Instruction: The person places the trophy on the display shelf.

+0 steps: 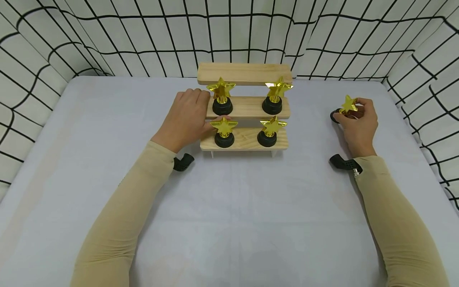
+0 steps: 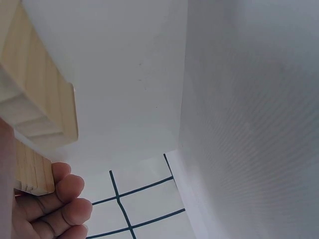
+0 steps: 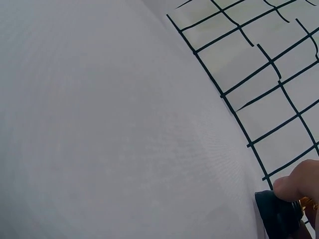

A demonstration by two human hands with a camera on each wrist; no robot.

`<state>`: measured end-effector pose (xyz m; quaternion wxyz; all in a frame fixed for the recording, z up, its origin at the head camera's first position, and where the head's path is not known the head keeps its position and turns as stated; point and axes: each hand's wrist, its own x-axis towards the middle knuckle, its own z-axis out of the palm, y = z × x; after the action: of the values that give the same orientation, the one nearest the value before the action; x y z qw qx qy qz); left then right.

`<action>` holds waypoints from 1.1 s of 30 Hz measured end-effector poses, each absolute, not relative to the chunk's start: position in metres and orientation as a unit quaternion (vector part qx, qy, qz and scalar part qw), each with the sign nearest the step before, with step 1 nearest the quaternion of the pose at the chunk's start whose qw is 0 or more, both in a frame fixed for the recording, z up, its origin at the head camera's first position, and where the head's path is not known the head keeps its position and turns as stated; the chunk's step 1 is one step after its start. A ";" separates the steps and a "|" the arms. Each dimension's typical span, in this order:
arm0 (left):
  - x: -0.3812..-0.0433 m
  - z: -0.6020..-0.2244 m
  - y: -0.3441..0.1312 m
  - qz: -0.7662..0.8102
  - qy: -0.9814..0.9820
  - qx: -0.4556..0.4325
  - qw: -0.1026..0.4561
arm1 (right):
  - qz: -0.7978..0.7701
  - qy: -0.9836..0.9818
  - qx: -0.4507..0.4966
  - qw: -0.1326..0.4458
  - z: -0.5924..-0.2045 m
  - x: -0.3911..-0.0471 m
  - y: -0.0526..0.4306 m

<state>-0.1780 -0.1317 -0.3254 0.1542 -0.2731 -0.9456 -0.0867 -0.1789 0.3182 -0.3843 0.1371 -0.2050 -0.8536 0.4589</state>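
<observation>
A three-tier wooden display stand (image 1: 245, 74) stands on the white table, its top tier bare. Two gold star trophies with black bases sit on the middle tier, one a left trophy (image 1: 222, 104), the other a right trophy (image 1: 271, 105). The bottom tier bears a left trophy (image 1: 224, 139) and a right trophy (image 1: 267, 138). My left hand (image 1: 186, 115) grips the stand's left end; in the left wrist view its fingers (image 2: 70, 189) curl round a plank. To the right of the stand, my right hand (image 1: 361, 126) holds another star trophy (image 1: 348, 104), tilted, by its black base (image 3: 279, 214).
Black wire grid panels (image 1: 229, 34) enclose the white-covered table (image 1: 229, 223) at the back and both sides. The right grid panel (image 1: 426, 119) stands close beyond my right hand. Black wrist camera mounts (image 1: 183, 162) jut from both sleeves.
</observation>
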 end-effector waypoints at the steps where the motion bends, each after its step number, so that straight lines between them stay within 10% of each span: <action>1: -0.178 -0.326 -0.132 -0.089 -0.946 -0.271 0.153 | 0.459 -0.854 -0.205 0.138 -0.384 -0.179 0.318; 33: -0.178 -0.324 -0.132 -0.079 -0.952 -0.261 0.138 | 0.422 -0.880 -0.164 0.140 -0.385 -0.171 0.314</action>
<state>-0.1780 -0.1321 -0.3243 0.1378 -0.2613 -0.9521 -0.0791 -0.1712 0.3141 -0.3848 0.1404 -0.1640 -0.8803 0.4224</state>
